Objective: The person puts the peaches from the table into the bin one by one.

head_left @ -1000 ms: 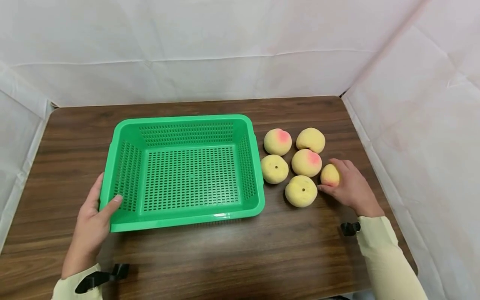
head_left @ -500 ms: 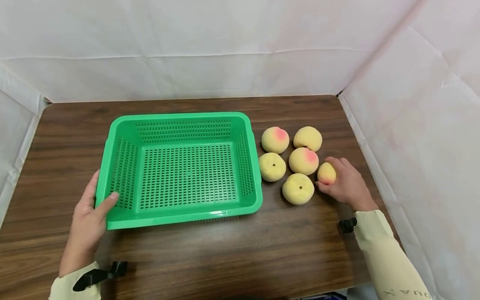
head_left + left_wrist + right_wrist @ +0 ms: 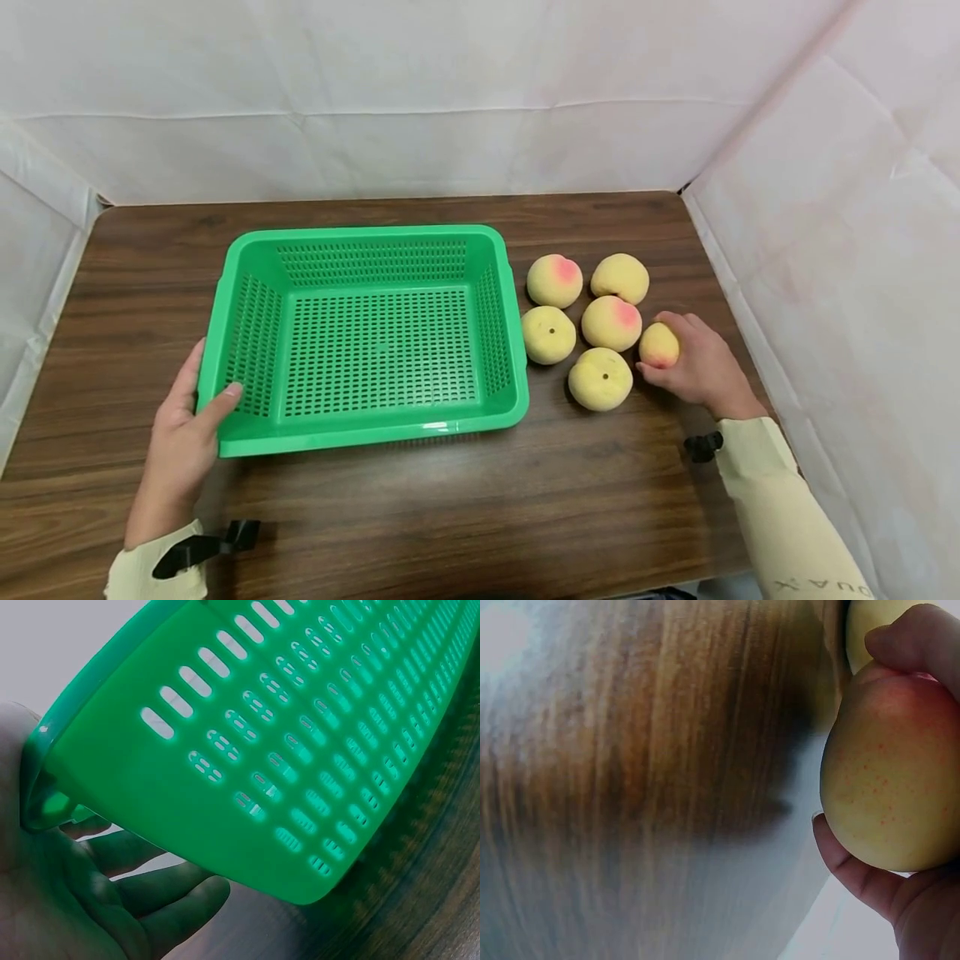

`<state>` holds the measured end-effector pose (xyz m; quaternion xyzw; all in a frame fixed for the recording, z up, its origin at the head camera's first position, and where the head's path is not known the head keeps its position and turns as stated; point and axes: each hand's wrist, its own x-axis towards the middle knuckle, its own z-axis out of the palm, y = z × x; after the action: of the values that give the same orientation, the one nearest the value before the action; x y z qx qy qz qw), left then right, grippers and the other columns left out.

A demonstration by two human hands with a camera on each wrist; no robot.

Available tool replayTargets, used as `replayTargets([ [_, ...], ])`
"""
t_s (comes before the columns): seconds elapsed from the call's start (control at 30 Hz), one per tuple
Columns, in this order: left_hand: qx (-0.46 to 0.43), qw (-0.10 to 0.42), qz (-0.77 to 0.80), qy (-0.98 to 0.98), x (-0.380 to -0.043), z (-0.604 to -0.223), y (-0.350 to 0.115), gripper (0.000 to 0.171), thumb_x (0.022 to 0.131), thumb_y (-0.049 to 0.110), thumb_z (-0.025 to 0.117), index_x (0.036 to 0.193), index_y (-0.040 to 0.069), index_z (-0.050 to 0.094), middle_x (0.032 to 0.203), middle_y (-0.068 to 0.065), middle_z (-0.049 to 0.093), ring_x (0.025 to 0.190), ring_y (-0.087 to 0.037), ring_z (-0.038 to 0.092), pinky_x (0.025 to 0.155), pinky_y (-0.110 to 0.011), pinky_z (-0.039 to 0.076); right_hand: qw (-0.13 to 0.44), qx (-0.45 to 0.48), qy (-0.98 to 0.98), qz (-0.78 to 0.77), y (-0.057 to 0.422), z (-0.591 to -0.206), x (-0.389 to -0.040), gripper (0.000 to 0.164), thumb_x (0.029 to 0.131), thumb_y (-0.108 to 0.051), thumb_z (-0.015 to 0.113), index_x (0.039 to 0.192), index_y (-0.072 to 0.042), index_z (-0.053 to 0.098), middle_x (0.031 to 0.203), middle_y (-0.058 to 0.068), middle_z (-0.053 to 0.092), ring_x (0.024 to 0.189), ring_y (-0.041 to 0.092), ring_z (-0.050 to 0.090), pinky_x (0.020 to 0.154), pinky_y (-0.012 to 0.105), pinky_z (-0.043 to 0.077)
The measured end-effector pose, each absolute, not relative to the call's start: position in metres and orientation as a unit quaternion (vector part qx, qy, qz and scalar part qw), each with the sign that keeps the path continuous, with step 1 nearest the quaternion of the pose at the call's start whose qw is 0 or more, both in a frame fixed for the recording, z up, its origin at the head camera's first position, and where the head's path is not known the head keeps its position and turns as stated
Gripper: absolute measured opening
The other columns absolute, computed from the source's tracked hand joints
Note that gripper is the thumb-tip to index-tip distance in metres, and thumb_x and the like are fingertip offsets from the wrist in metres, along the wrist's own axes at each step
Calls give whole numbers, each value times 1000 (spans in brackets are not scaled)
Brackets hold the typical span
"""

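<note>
A green plastic basket (image 3: 382, 425) with slotted walls stands left of the middle of the table in the head view. My left hand (image 3: 183, 437) grips its left rim, thumb over the inside; the left wrist view shows the other fingers under the rim against the basket's outer wall (image 3: 150, 787). At the right, my right hand (image 3: 697, 362) holds a peach (image 3: 659, 346), yellow with a pink blush, between thumb and fingers. The right wrist view shows that peach (image 3: 892, 772) close up, its far side hidden by the hand.
Between basket and right hand lie several peaches, among them one at the front (image 3: 600, 379) and a blushed one (image 3: 555, 281) near the basket rim. The dark wooden table (image 3: 450, 517) is bounded by white cloth walls (image 3: 420, 150) at the back and sides.
The view shifts slightly back and forth. Both hands keep their hold on the basket and the peach, and the other peaches stay in place.
</note>
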<state>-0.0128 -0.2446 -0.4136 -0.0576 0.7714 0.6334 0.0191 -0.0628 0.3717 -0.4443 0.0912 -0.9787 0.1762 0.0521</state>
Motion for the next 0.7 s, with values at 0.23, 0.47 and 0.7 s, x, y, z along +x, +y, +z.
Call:
replayTargets([
  [0.23,-56,25,633,772,-14,-413,-245,62,100,16,52,153,30,21,149,-7,29,124,-14,36,81,-8,36,55,94,-980,169,372,-435,-63,67,61,-29,87,117,-7,56,93,8,53,72,24,47,60,42,42],
  [0.47,-70,29,639,765,-13,-412,-245,63,100,17,53,152,32,21,150,-4,28,126,-13,35,81,-7,36,59,113,-978,162,371,-425,-65,66,61,-31,86,116,-7,57,90,6,53,68,22,48,57,42,43],
  [0.7,-59,25,655,753,-15,-412,-244,63,100,14,53,152,29,22,150,-5,29,124,-12,37,81,-7,38,45,107,-980,164,370,-415,-62,65,63,-32,86,117,-10,57,89,3,52,65,19,47,54,38,43],
])
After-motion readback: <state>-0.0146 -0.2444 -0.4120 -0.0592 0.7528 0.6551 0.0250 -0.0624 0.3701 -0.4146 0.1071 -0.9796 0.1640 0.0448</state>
